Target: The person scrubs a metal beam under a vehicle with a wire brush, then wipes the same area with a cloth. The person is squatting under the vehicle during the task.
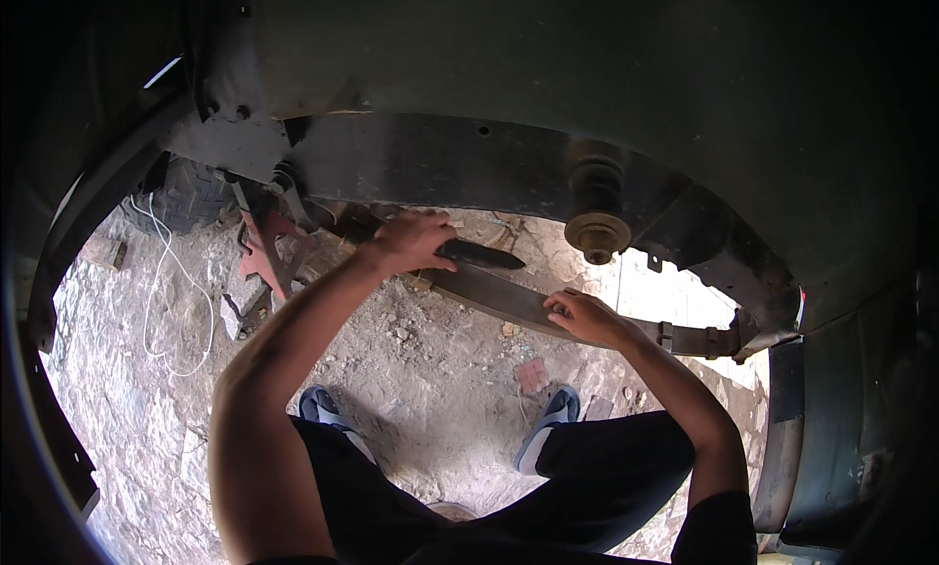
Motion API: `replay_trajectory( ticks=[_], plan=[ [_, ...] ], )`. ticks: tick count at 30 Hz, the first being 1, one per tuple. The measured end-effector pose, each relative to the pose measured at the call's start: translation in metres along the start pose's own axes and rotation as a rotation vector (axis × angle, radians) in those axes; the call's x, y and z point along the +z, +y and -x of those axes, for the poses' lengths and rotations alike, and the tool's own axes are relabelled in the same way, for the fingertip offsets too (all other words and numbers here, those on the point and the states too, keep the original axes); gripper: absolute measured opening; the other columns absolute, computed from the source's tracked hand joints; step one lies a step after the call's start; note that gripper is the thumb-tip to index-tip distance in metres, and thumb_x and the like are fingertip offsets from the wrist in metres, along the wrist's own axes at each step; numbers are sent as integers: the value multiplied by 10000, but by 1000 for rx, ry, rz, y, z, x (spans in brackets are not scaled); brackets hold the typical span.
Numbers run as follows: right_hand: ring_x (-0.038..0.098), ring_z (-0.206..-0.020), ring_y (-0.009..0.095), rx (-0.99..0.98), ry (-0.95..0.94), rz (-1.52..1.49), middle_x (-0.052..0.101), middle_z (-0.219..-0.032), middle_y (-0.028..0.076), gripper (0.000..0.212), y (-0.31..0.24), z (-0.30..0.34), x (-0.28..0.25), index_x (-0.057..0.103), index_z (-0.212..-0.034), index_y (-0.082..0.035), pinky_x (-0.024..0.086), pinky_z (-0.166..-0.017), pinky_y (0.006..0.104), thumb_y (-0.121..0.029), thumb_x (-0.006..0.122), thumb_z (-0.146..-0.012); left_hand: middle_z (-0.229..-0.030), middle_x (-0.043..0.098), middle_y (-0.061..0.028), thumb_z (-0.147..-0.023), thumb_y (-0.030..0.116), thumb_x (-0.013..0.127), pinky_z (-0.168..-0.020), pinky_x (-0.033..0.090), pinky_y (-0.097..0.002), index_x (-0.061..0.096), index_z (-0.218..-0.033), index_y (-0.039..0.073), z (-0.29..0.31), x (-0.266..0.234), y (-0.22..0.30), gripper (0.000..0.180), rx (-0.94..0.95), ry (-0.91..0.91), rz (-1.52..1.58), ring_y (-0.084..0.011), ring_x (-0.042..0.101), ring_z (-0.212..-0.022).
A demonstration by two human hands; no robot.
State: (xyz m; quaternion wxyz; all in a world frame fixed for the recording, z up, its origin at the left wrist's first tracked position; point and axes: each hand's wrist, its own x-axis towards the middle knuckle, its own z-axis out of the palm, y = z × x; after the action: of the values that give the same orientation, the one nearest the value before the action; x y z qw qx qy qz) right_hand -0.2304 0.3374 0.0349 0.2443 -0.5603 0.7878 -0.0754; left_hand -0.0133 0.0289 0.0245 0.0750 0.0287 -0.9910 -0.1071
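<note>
The left hand [411, 240] is closed around a dark tool [479, 256], whose pointed end sticks out to the right just above the leaf spring [509, 299]. The right hand [584, 317] lies part open, fingers curled on the spring's top edge, holding nothing else; the spring runs slantwise between both hands, from the red bracket [266, 257] at left to a clamp [706, 340] at right. Above hang the frame rail [430, 159] and a rubber bump stop [597, 223]; below are stony ground [430, 369], two sandalled feet and a white cord [161, 281].
</note>
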Motion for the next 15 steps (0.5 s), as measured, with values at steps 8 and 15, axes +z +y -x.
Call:
replay_trajectory(
  ticks=[8, 15],
  plan=[
    [647, -1001, 286, 25, -28, -9, 633, -1095, 119, 276, -10, -1, -1, 599, -1177, -97, 502, -868, 389, -259, 600, -953, -1151, 582, -82, -770, 558, 718, -921, 522, -394, 634, -1194, 99, 3, 25, 7, 631, 138, 75, 36, -282, 600, -1086],
    [645, -1002, 287, 7, -11, 42, 633, -1087, 115, 277, 3, -1, -2, 599, -1176, -101, 503, -870, 390, -262, 604, -951, -1212, 569, -98, -776, 579, 704, -963, 504, -420, 631, -1205, 86, -2, 30, 22, 657, 212, 63, -48, -296, 594, -1116]
  ],
)
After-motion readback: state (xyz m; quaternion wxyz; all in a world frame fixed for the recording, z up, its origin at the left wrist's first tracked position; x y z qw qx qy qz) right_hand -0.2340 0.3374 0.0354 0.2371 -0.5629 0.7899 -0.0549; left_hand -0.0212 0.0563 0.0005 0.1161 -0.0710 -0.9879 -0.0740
